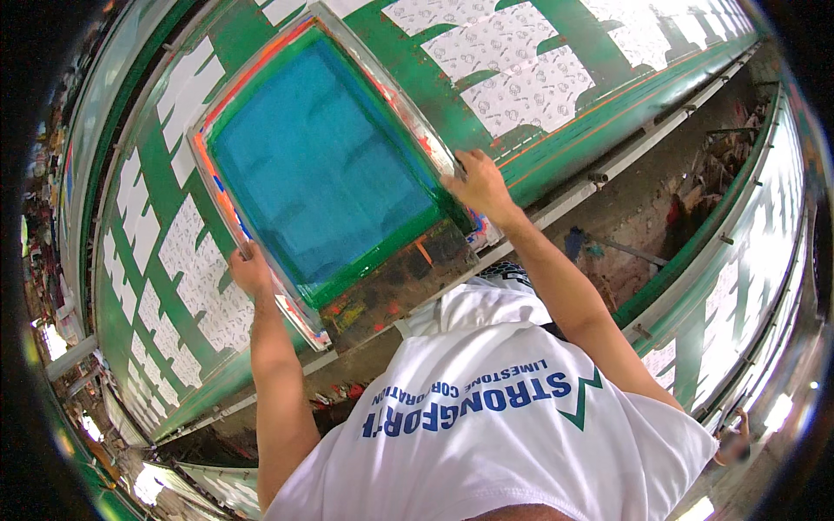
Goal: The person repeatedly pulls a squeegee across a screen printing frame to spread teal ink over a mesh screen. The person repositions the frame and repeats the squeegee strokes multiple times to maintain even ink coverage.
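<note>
A screen printing frame (408, 108) with blue mesh (321, 165) and a green border lies tilted on the long green table. Red, orange and blue ink smears mark its rim. My left hand (250, 273) grips the frame's left side near its lower corner. On the right side, close to the near corner, my right hand (483, 189) is closed around the rim. A dark, ink-stained strip (400, 282) runs along the frame's near end. White cut fabric pieces (512, 69) with small printed figures lie flat on the table around the frame.
The green table (573, 148) has a metal rail (569, 204) along its near edge. Beyond a gap with dirty floor (625, 252), another green table (721, 321) carries more white pieces at right. Another person (737, 441) shows small at the lower right.
</note>
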Motion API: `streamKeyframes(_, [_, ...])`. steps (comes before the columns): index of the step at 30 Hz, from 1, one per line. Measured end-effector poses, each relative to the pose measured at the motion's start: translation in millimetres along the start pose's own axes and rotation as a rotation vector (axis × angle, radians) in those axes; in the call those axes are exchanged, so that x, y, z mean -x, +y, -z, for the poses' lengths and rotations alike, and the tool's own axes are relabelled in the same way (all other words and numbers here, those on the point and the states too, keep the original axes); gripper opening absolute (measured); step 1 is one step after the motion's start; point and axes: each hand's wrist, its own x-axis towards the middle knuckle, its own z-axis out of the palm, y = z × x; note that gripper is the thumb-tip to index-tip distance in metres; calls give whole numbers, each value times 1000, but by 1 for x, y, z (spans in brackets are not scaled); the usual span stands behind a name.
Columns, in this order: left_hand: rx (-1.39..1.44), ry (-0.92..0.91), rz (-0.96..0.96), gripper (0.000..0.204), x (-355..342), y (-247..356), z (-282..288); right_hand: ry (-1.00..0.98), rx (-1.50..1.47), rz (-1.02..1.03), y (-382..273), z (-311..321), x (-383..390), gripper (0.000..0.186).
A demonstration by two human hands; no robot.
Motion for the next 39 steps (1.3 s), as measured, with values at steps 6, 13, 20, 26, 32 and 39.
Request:
streamKeyframes(6, [-1, -58, -48, 51, 1, -4, 0, 75, 103, 27, -4, -17, 2, 51])
streamKeyframes(13, [78, -121, -54, 55, -4, -17, -6, 81, 103, 43, 3, -9, -2, 61])
streamKeyframes(20, [134, -75, -104, 45, -8, -18, -5, 143, 11, 208, -24, 27, 3, 53])
streamKeyframes(26, [77, -66, -211, 51, -18, 30, 7, 137, -10, 216, -11, 67, -25, 51])
streamKeyframes(32, [82, 13, -285, 53, -13, 156, -6, 142, 47, 187, 66, 150, -81, 53])
streamKeyframes(39, [106, 46, -317, 53, 36, 315, -54, 93, 131, 91, 189, 255, -140, 61])
